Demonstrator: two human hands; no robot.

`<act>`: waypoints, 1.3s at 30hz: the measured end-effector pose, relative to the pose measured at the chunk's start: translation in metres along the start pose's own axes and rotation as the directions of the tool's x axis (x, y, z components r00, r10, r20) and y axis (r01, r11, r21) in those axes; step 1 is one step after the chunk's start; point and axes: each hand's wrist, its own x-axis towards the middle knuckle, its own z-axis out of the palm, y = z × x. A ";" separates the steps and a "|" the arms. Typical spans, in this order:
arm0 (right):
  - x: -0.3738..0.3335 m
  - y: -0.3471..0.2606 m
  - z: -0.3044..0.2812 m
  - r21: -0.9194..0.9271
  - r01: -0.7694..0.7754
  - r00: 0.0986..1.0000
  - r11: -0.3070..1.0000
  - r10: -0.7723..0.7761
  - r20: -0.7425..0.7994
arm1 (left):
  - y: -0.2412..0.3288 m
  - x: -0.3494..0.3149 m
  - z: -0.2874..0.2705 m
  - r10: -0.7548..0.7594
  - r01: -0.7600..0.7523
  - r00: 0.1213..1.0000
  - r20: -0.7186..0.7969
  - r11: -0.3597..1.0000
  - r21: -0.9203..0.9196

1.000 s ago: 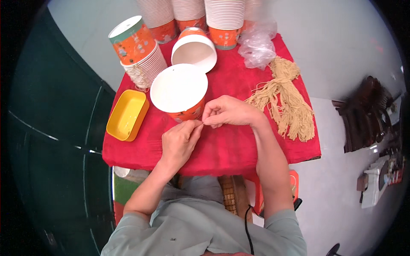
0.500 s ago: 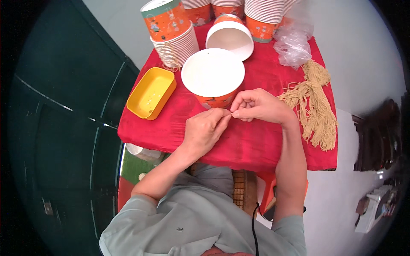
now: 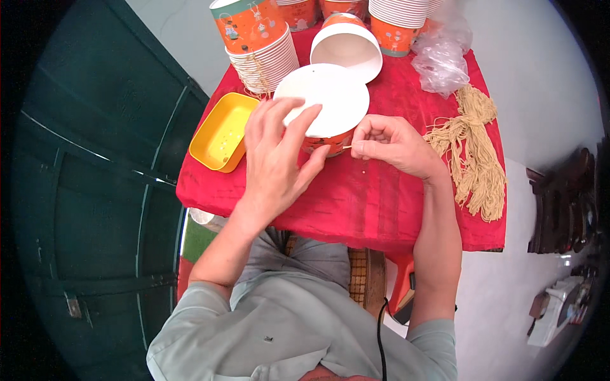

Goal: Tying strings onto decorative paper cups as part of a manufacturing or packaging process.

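Note:
My left hand point(image 3: 273, 159) is raised over the near left side of an orange printed paper bucket point(image 3: 327, 143), its fingers spread and holding nothing. The bucket's round white top point(image 3: 340, 101) has a small dark dot near its far edge. To the right of the bucket, my right hand point(image 3: 400, 149) is closed in a pinch. A short, thin, pale strand point(image 3: 347, 147) sticks out from its fingertips towards the bucket. Left of my left hand lies a yellow tray point(image 3: 202, 141) with tiny bits in it. A bundle of tan string point(image 3: 476, 152) lies to the right of my right hand.
Stacked paper buckets point(image 3: 264, 66) stand at the far left, with tan strands hanging on them. More stacks point(image 3: 395, 35) line the back. Another bucket point(image 3: 346, 54) lies tipped behind the front one. Crumpled clear plastic point(image 3: 438, 66) sits at the back right of the red-covered table point(image 3: 318, 219).
My hands, pinched together before, have parted. The left has opened and moved up and left over the bucket's edge. The right has shifted slightly up and right, still pinched.

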 end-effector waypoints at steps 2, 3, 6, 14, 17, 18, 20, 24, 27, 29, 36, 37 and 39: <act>0.002 -0.001 0.001 -0.020 0.044 0.998 0.999 -0.045 -0.032 | -0.019 0.004 0.011 0.056 -0.028 0.981 0.187 0.988 -0.152; 0.002 -0.002 0.001 -0.059 0.043 0.996 0.997 -0.047 -0.073 | -0.026 0.005 0.013 0.046 0.008 0.933 0.357 0.989 -0.148; 0.007 0.003 0.004 0.001 0.233 0.951 0.973 -0.227 -0.209 | -0.017 0.003 0.032 -0.101 0.208 0.950 0.295 0.911 -0.356; 0.014 0.008 0.000 -0.531 0.299 0.768 0.793 -0.530 -0.359 | -0.008 -0.029 0.126 -0.423 0.460 0.843 0.333 0.245 -0.853; 0.021 0.020 0.004 -0.555 0.257 0.784 0.791 -0.506 -0.359 | -0.005 -0.028 0.139 -0.430 0.518 0.812 0.394 0.221 -0.826; 0.023 0.023 0.004 -0.580 0.274 0.769 0.767 -0.537 -0.348 | -0.007 -0.029 0.141 -0.424 0.531 0.806 0.413 0.210 -0.821; 0.026 0.027 0.000 -0.647 0.277 0.745 0.711 -0.584 -0.323 | -0.012 -0.028 0.147 -0.371 0.526 0.835 0.406 0.324 -0.786; 0.033 0.029 -0.003 -0.651 0.300 0.734 0.697 -0.605 -0.309 | -0.022 -0.018 0.138 -0.263 0.330 0.942 0.210 0.597 -0.731; 0.035 0.037 -0.005 -0.679 0.310 0.724 0.666 -0.628 -0.286 | -0.025 -0.022 0.133 -0.291 0.402 0.914 0.282 0.571 -0.716; 0.034 0.038 -0.003 -0.691 0.309 0.716 0.654 -0.638 -0.284 | -0.024 -0.018 0.130 -0.256 0.384 0.923 0.286 0.625 -0.680; 0.036 0.046 0.004 -0.689 0.309 0.722 0.655 -0.633 -0.278 | -0.027 -0.032 0.129 -0.397 0.479 0.863 0.313 0.447 -0.755; 0.034 0.047 0.002 -0.677 0.308 0.714 0.668 -0.633 -0.299 | -0.027 -0.032 0.128 -0.426 0.493 0.844 0.328 0.370 -0.788; 0.023 0.050 0.006 -0.651 0.245 0.704 0.718 -0.594 -0.389 | -0.026 -0.032 0.128 -0.441 0.504 0.833 0.335 0.352 -0.789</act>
